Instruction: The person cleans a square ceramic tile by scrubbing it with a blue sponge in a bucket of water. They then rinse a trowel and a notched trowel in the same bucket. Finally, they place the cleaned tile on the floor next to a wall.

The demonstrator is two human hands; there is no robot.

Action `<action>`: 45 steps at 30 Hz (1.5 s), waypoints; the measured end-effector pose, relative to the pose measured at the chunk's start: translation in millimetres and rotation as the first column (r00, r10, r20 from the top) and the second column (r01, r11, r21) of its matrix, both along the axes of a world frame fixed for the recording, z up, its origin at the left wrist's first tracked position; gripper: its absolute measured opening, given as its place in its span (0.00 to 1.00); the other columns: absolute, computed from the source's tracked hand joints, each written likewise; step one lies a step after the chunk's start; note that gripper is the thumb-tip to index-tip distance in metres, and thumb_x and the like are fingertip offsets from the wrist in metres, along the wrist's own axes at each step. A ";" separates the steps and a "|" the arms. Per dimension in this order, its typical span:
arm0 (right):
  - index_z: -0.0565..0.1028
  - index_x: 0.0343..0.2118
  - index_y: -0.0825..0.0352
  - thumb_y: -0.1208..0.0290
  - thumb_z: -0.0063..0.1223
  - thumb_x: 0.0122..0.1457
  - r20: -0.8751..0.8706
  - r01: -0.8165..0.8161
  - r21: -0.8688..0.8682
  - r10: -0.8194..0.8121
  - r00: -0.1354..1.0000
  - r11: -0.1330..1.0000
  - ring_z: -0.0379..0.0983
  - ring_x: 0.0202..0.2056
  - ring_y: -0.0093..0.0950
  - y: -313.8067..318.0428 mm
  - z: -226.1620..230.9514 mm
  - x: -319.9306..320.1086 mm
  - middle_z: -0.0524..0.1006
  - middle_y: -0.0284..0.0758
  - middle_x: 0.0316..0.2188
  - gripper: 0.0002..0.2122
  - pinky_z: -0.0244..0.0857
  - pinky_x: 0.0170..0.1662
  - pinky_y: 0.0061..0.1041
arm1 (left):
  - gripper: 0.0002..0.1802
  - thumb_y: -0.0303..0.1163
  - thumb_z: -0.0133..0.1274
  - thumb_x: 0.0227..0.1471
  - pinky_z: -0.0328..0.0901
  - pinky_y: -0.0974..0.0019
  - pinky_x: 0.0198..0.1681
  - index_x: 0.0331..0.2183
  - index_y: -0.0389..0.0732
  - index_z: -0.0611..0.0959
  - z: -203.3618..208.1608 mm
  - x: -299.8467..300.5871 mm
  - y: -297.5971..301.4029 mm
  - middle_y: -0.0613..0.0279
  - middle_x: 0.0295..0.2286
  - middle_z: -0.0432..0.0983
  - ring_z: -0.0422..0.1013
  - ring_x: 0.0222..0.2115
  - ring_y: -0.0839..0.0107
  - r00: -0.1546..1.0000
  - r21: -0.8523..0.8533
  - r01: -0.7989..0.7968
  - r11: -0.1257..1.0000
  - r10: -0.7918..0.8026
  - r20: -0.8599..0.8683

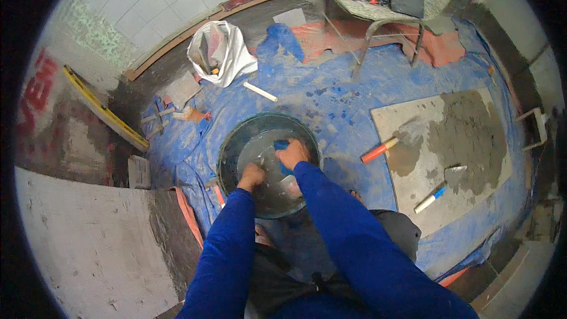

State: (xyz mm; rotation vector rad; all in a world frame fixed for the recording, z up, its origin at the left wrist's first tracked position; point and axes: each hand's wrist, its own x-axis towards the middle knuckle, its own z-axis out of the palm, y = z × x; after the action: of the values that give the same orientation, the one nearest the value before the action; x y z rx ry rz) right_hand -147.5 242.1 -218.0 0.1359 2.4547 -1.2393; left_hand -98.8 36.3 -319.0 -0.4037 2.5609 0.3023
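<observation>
A dark green round bucket (234, 143) with murky grey water stands in front of me on a blue tarp. Both my hands reach down into it. My right hand (293, 155) is closed around something blue that looks like a sponge or cloth (281, 144), and part of it shows below the fingers. To its left, my left hand (253, 176) is curled, fingers mostly turned away; a small shiny spot shows beside it, and I cannot make out what it grips. A pale shape (289, 186) shows in the water under my right wrist.
On the right, a board (413, 201) carries wet grey mortar (472, 136), a red-handled trowel (380, 150) and a blue-and-white-handled scraper (431, 197). A white sack (236, 59) and white tube (260, 91) lie beyond the bucket. A table (372, 15) stands far right; a yellow level (106, 109) leans left.
</observation>
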 end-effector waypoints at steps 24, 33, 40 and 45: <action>0.78 0.47 0.60 0.41 0.44 0.66 -0.456 0.119 -0.091 -0.147 0.878 0.989 0.74 0.44 0.48 -6.2 84.8 31.5 0.76 0.44 0.41 0.25 0.67 0.45 0.47 | 0.15 0.27 0.65 0.47 0.71 0.59 0.40 0.41 0.42 0.88 218.2 62.2 43.7 0.48 0.32 0.84 0.81 0.33 0.58 0.823 0.540 -0.074 0.839 0.357 -0.442; 0.67 0.61 0.64 0.39 0.57 0.56 -0.013 -0.013 0.423 0.020 1.000 0.906 0.71 0.55 0.49 -13.0 -18.1 31.3 0.70 0.54 0.55 0.38 0.67 0.57 0.45 | 0.17 0.20 0.59 0.52 0.72 0.60 0.40 0.46 0.34 0.84 194.0 68.0 7.2 0.58 0.38 0.83 0.78 0.36 0.66 0.680 0.928 -0.312 0.206 0.730 0.067; 0.67 0.60 0.68 0.45 0.63 0.54 -0.082 -0.017 -0.241 -0.003 0.997 0.970 0.63 0.58 0.52 -26.7 -7.0 25.7 0.63 0.52 0.59 0.38 0.61 0.60 0.46 | 0.20 0.20 0.56 0.48 0.72 0.59 0.40 0.46 0.33 0.83 162.4 54.3 10.5 0.54 0.38 0.83 0.78 0.36 0.63 0.689 0.780 -0.408 0.474 0.720 -0.077; 0.73 0.51 0.62 0.62 0.60 0.59 -0.484 -0.162 -0.385 -0.049 0.874 0.909 0.67 0.51 0.49 -58.2 27.0 67.7 0.69 0.45 0.47 0.19 0.60 0.59 0.41 | 0.18 0.18 0.54 0.48 0.71 0.61 0.39 0.44 0.34 0.84 175.4 42.4 15.9 0.58 0.36 0.83 0.77 0.34 0.67 0.727 0.839 -0.276 0.469 0.673 -0.136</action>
State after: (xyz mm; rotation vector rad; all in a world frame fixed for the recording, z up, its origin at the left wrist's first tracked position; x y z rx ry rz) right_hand -79.7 183.9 -191.0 -0.4160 2.4776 -1.9278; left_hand -56.4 52.1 -143.6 -0.7936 2.3175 1.8732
